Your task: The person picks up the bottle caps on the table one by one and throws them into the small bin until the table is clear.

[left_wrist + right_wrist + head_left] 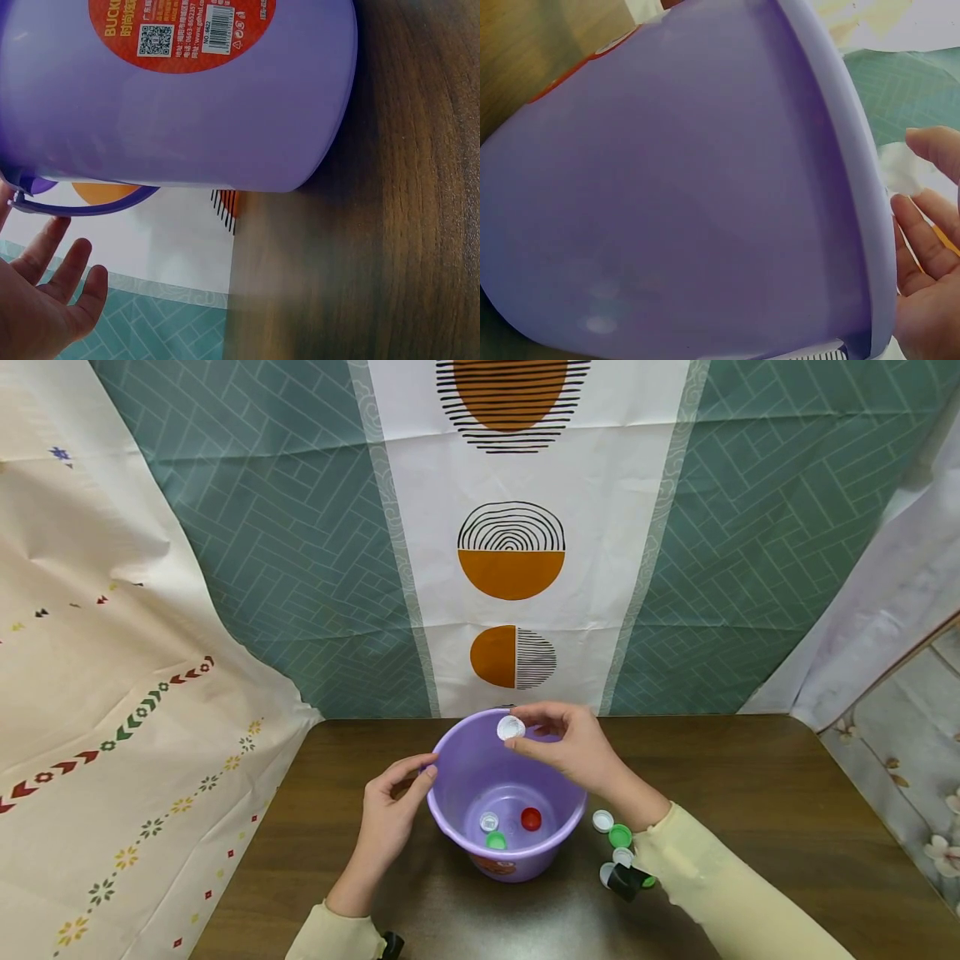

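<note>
A purple plastic bucket (468, 768) stands upright on the table. My left hand (393, 802) grips its left rim between thumb and forefinger; in the left wrist view the other fingers extend loosely beside the bucket's handle (90, 208). Over the bucket's opening, my right hand (570, 747) pinches a white bottle cap (511, 728) between thumb and fingers. That cap shows pale and blurred past the rim in the right wrist view. On the bucket's floor lie a white cap (489, 822), a green cap (496, 840) and a red cap (531, 818).
To the bucket's right, below my right forearm, lies a loose group of caps, among them a white cap (603, 821) and a green cap (619, 836). The sleeve and a black wrist device partly cover them. A patterned cloth (510, 677) hangs behind the brown table (720, 768).
</note>
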A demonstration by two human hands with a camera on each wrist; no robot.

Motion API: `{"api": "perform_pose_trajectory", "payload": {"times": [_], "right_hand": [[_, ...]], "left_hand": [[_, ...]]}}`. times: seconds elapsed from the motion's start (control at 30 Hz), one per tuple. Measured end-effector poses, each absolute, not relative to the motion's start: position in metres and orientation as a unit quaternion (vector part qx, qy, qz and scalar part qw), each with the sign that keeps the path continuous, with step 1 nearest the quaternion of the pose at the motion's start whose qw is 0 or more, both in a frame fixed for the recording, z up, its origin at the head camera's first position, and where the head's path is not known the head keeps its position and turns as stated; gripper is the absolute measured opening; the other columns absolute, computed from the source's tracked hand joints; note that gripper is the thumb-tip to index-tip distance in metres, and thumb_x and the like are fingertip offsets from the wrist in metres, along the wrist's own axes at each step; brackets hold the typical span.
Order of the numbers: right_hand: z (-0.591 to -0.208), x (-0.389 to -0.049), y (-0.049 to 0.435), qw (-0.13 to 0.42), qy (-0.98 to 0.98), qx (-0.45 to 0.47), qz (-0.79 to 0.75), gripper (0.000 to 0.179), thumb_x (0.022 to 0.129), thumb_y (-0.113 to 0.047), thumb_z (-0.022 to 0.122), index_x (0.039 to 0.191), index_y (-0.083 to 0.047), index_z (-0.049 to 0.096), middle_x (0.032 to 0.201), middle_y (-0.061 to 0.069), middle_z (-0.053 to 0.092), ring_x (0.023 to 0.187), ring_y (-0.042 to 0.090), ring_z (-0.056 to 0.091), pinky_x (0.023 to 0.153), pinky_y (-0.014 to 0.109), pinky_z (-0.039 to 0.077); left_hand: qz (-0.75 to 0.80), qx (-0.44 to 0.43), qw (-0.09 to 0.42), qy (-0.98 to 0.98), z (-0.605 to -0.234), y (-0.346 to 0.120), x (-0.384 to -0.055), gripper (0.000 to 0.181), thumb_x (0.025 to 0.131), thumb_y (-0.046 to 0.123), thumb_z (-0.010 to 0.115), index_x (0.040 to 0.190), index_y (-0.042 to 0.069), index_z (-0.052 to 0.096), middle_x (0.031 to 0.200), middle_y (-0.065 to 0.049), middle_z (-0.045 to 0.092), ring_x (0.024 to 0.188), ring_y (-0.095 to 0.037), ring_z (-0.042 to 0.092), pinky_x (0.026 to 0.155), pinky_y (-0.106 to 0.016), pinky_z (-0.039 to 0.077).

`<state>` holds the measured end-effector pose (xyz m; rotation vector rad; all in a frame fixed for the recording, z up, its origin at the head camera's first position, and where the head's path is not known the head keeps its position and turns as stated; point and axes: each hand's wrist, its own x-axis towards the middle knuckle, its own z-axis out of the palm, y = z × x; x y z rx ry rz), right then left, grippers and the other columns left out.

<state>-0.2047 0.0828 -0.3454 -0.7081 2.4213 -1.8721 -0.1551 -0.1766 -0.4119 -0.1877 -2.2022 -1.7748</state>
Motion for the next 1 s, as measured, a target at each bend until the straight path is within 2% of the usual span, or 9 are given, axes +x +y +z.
{"api": "perform_pose_trajectory", "payload": {"times": [0.13,0.27,0.47,0.6,0.77,1.0], "right_hand": [[-0.343,-0.203,0.083,-0.008,0.777,-0.227,-0.587,0.035,0.075,-0.015,0.079,0.107,-0.008,0.068,0.105,0.007,0.07,0.096,0.022,0.063,0.086,0.038,0.051],[-0.358,-0.212,0.087,-0.017,0.78,-0.226,-0.583,0.036,0.074,-0.025,0.08,0.106,-0.016,0.069,0.104,0.0,0.071,0.094,0.017,0.062,0.086,0.035,0.051],[-0.36,-0.216,0.091,-0.013,0.782,-0.214,-0.586,0.035,0.073,-0.027,0.081,0.106,-0.018,0.069,0.104,-0.001,0.071,0.094,0.017,0.063,0.088,0.04,0.05],[-0.364,-0.219,0.097,-0.016,0.779,-0.213,-0.59,0.037,0.073,-0.031,0.081,0.106,-0.019,0.07,0.105,-0.002,0.07,0.094,0.017,0.063,0.087,0.039,0.051],[-0.36,-0.214,0.108,-0.015,0.777,-0.198,-0.598,0.036,0.074,-0.026,0.08,0.107,-0.018,0.069,0.106,0.001,0.07,0.097,0.024,0.063,0.086,0.034,0.052],[-0.345,-0.201,0.125,-0.019,0.782,-0.179,-0.596,0.037,0.077,-0.017,0.077,0.112,-0.009,0.067,0.111,0.015,0.067,0.097,0.029,0.063,0.081,0.028,0.054]], "left_hand": [[-0.62,-0.066,0.15,-0.767,-0.412,-0.176,-0.155,0.026,0.086,0.015,0.067,0.11,0.004,0.068,0.111,-0.011,0.067,0.094,-0.016,0.062,0.078,-0.024,0.053],[-0.62,-0.067,0.151,-0.767,-0.413,-0.176,-0.155,0.026,0.087,0.015,0.067,0.11,0.004,0.068,0.111,-0.011,0.067,0.095,-0.016,0.062,0.079,-0.024,0.053],[-0.618,-0.068,0.154,-0.768,-0.412,-0.176,-0.155,0.025,0.086,0.015,0.067,0.11,0.005,0.068,0.111,-0.01,0.067,0.097,-0.013,0.061,0.08,-0.024,0.052],[-0.618,-0.069,0.155,-0.768,-0.411,-0.176,-0.155,0.026,0.086,0.015,0.067,0.11,0.005,0.068,0.11,-0.011,0.068,0.098,-0.011,0.061,0.08,-0.022,0.052],[-0.617,-0.066,0.154,-0.769,-0.411,-0.175,-0.155,0.026,0.087,0.016,0.067,0.11,0.005,0.068,0.11,-0.011,0.068,0.097,-0.014,0.062,0.08,-0.024,0.052],[-0.618,-0.064,0.155,-0.768,-0.411,-0.175,-0.154,0.025,0.087,0.015,0.067,0.11,0.005,0.068,0.109,-0.012,0.068,0.094,-0.025,0.063,0.077,-0.024,0.053]]}}
